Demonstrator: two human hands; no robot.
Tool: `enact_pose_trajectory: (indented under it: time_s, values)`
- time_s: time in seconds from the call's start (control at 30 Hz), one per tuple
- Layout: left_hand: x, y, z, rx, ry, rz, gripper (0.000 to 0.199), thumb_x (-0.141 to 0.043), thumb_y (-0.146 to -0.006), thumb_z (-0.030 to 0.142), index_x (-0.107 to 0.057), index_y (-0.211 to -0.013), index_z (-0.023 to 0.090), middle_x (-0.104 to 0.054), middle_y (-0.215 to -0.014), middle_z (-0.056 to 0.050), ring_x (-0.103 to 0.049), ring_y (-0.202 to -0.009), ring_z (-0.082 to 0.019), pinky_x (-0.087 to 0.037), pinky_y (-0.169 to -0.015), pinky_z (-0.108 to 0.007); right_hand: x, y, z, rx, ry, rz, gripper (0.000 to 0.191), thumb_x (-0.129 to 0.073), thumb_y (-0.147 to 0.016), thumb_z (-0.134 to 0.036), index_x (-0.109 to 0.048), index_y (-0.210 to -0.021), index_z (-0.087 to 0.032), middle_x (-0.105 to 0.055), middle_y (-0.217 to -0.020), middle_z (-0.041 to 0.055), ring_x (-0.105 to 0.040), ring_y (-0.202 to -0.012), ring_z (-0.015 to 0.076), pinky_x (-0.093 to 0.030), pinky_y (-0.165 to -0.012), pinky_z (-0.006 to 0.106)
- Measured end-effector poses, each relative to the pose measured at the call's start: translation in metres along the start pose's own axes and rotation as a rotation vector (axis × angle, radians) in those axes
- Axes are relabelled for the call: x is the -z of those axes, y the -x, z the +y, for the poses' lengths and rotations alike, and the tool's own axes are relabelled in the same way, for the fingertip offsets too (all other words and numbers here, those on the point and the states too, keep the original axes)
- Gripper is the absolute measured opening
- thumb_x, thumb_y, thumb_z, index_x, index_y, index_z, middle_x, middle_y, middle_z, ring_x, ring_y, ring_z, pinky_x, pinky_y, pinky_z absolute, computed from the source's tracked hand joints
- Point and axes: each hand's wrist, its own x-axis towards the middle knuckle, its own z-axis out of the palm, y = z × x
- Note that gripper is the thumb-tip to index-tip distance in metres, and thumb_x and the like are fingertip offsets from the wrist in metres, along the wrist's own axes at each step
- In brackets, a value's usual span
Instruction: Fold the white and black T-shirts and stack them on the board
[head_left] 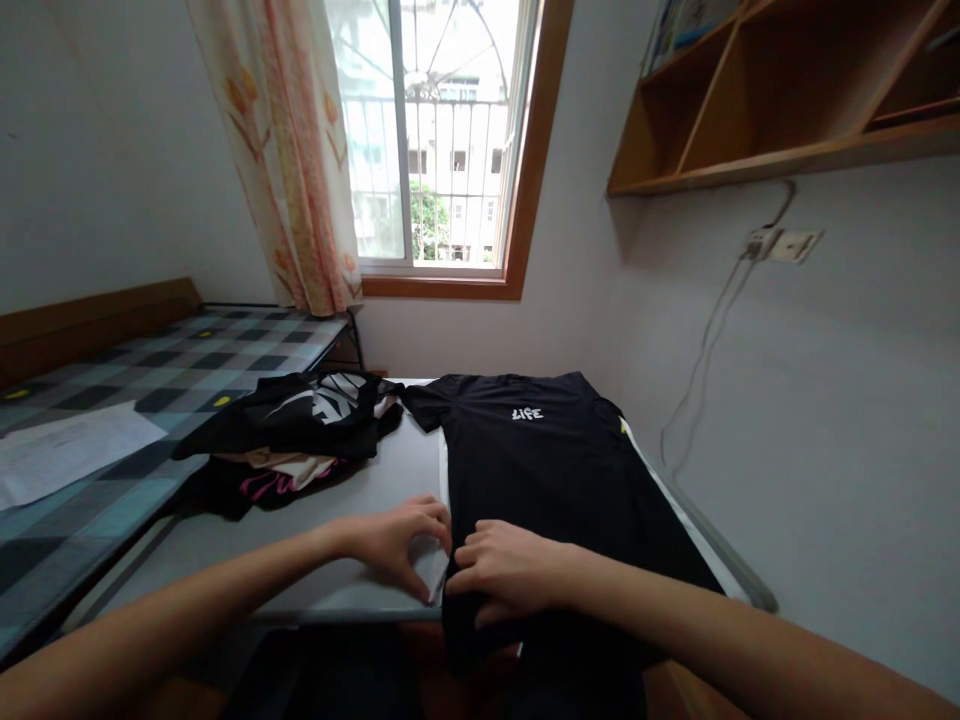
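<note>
A black T-shirt (547,470) lies spread over the right part of the table, its collar toward the window and its bottom end hanging over the near edge. Small white lettering shows on its upper part. My right hand (510,570) rests on the shirt's lower left edge, fingers curled over the fabric. Just left of that edge, my left hand (409,545) makes a C shape with thumb and fingers apart. Its fingertips are close to a thin white sheet (444,480) that peeks out beside the shirt; whether they touch it is unclear.
A heap of dark clothes (300,420) lies on the table (337,560) at the left. Beyond it is a bed with a checked cover (255,345) and papers (75,450). A wall stands close on the right, with a hanging cable (705,350) and a wooden shelf (750,170) above.
</note>
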Motion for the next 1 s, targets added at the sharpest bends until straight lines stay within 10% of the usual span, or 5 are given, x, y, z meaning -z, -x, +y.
enact_pose_trajectory:
  time_s: [0.2, 0.57, 0.73, 0.87, 1.0]
  values:
    - [-0.012, 0.006, 0.006, -0.071, -0.034, 0.110, 0.029, -0.077, -0.069, 0.032, -0.067, -0.094, 0.022, -0.062, -0.103, -0.004, -0.050, -0.107, -0.022, -0.038, -0.098, -0.034, -0.017, -0.006, -0.012, 0.114, 0.191, 0.037, 0.013, -0.058, -0.089, -0.030, -0.068, -0.095, -0.026, -0.064, -0.083, 0.0006, -0.054, -0.073, 0.0136, -0.034, -0.066, 0.028]
    - [-0.028, 0.020, 0.040, -0.417, -0.271, -0.034, 0.019, -0.061, -0.074, 0.021, -0.061, -0.093, 0.024, -0.068, -0.106, -0.007, -0.059, -0.106, -0.024, -0.036, -0.099, -0.040, 0.055, 0.012, 0.013, -0.332, -0.841, 0.331, 0.019, -0.057, -0.090, -0.033, -0.063, -0.092, -0.015, -0.065, -0.087, 0.0027, -0.056, -0.078, 0.0122, -0.046, -0.073, 0.026]
    - [-0.062, 0.026, 0.056, -0.683, -0.243, -0.104, 0.021, -0.064, -0.073, 0.034, -0.048, -0.064, 0.024, -0.065, -0.066, -0.003, -0.064, -0.077, -0.020, -0.046, -0.075, -0.034, 0.052, 0.007, 0.001, -0.242, -1.029, -0.008, 0.030, -0.061, -0.087, -0.036, -0.064, -0.110, -0.016, -0.070, -0.095, 0.0047, -0.064, -0.091, 0.0153, -0.049, -0.083, 0.028]
    - [-0.039, 0.015, 0.050, -0.467, -0.214, 0.129, 0.024, -0.054, -0.086, 0.032, -0.049, -0.064, 0.022, -0.055, -0.053, -0.001, -0.055, -0.054, -0.014, -0.043, -0.061, -0.029, 0.052, 0.039, 0.033, -0.470, -0.882, 0.089, 0.036, -0.061, -0.085, -0.044, -0.065, -0.108, -0.016, -0.070, -0.092, 0.0051, -0.065, -0.086, 0.0163, -0.050, -0.078, 0.029]
    - [0.001, -0.013, 0.021, -0.076, -0.250, 0.435, 0.018, -0.047, -0.092, 0.026, -0.063, -0.093, 0.020, -0.068, -0.089, -0.007, -0.063, -0.082, -0.017, -0.047, -0.078, -0.029, 0.057, 0.119, 0.088, -0.958, -0.410, 0.170, 0.033, -0.059, -0.083, -0.049, -0.065, -0.080, -0.016, -0.067, -0.072, 0.0065, -0.061, -0.067, 0.0174, -0.045, -0.060, 0.027]
